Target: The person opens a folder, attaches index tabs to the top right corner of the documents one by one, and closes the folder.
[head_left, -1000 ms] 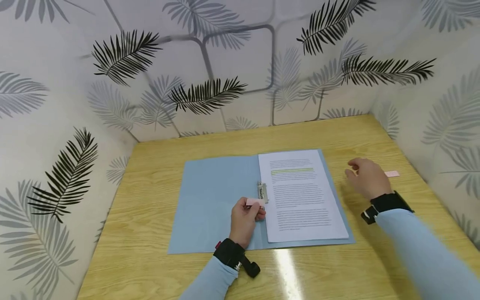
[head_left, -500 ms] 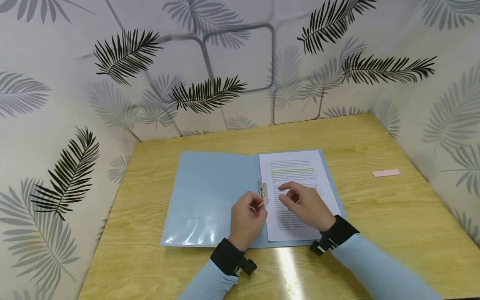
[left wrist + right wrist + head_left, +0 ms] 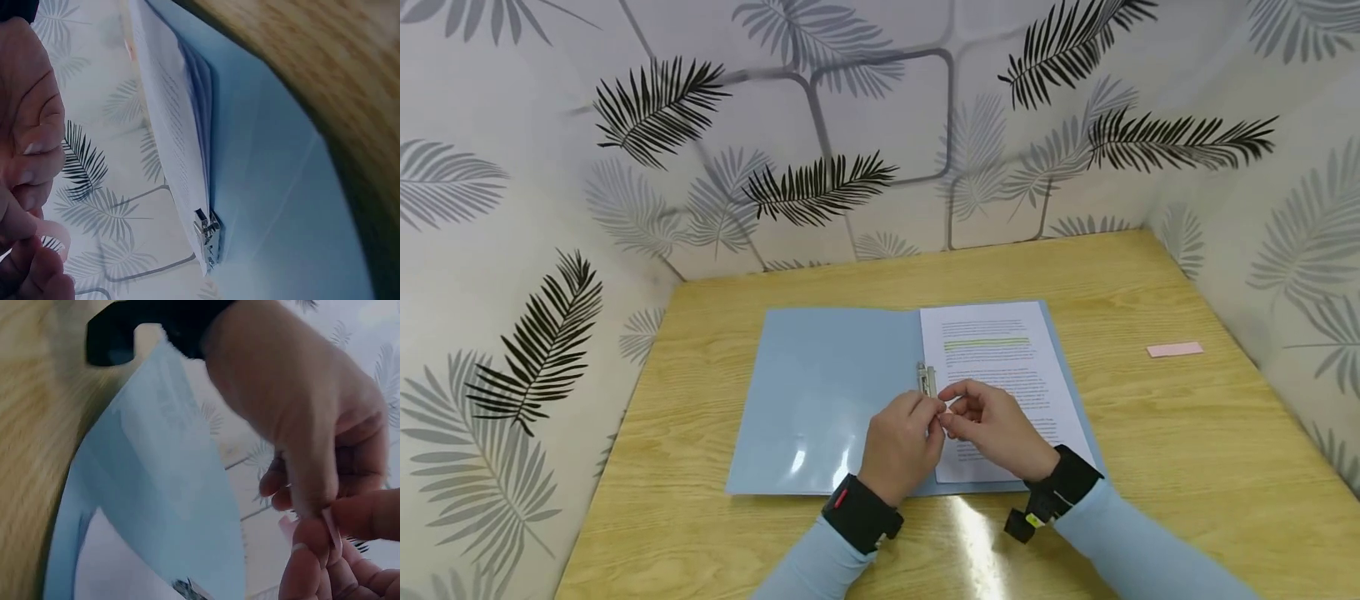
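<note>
My left hand [image 3: 897, 446] and right hand [image 3: 1002, 429] meet over the inner edge of the printed pages. Between their fingertips is a small pink sticky note [image 3: 332, 528], pinched from both sides and mostly covered by fingers in the head view. A curled pink end [image 3: 56, 234] of it pokes out in the left wrist view. Under the hands lies an open light blue folder [image 3: 820, 383]. Its metal clip [image 3: 922, 377] holds the stack of white pages [image 3: 992, 317] at the left edge. One line of the top page carries green-yellow highlighting [image 3: 987, 342].
Another pink strip [image 3: 1175, 349] lies on the wooden table [image 3: 1157, 433], right of the folder. Walls covered in leaf-patterned sheeting [image 3: 865, 108] enclose the table at the back and sides.
My right hand has come from beside the pink strip on the table, across the pages, to my left hand. Its fingertips now join the left ones at the sticky note.
</note>
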### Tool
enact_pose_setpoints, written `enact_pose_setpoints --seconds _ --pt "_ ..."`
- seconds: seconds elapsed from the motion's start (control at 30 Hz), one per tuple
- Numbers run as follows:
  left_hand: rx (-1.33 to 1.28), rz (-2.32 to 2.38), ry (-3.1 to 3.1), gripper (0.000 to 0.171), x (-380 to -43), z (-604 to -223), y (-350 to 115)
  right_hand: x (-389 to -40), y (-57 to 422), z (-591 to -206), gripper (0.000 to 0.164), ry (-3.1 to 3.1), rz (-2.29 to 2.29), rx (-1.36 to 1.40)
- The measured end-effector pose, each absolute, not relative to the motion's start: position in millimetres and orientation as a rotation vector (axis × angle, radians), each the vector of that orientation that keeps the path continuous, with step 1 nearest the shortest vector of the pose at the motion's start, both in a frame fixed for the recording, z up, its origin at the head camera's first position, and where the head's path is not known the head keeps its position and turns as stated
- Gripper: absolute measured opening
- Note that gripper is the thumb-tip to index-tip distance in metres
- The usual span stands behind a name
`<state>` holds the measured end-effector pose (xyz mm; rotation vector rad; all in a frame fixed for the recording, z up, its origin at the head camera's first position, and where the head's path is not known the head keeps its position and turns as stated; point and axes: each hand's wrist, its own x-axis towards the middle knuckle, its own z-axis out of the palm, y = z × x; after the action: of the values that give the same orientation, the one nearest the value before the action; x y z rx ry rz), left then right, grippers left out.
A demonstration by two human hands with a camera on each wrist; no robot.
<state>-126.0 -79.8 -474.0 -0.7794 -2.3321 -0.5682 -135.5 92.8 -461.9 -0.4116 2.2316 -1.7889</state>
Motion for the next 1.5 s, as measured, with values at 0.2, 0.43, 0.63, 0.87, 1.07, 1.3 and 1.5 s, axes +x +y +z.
enact_pose_setpoints --seconds 0.2,0.43,0.63,0.87,1.07,1.3,1.5 --pt "-0.84 -0.544 -2.398 0.009 -125 -473 -87 -140 99 -463 0.024 2.068 -1.793 -0.447" --pt "-0.966 -0.558 -2.446 0.029 -130 -472 -100 -144 107 -460 0.028 2.07 -1.671 -0.531" --pt "-0.998 -0.626 -2.504 0.025 -134 -472 -108 -146 113 -459 0.019 2.111 -1.546 -0.644" --pt "-0.97 -0.731 -2.549 0.016 -136 -465 -116 -151 114 -456 0.02 2.146 -1.491 -0.641" --pt "-1.026 -0.784 -2.504 0.019 -140 -460 -118 -156 115 -450 0.022 2.167 -1.496 -0.64" --pt "-1.072 -0.754 -2.501 0.035 -147 -456 -115 -156 122 -448 0.021 2.142 -1.546 -0.598" --pt "-1.135 -0.834 -2.45 0.026 -151 -455 -108 -160 125 -449 0.02 2.135 -1.557 -0.618"
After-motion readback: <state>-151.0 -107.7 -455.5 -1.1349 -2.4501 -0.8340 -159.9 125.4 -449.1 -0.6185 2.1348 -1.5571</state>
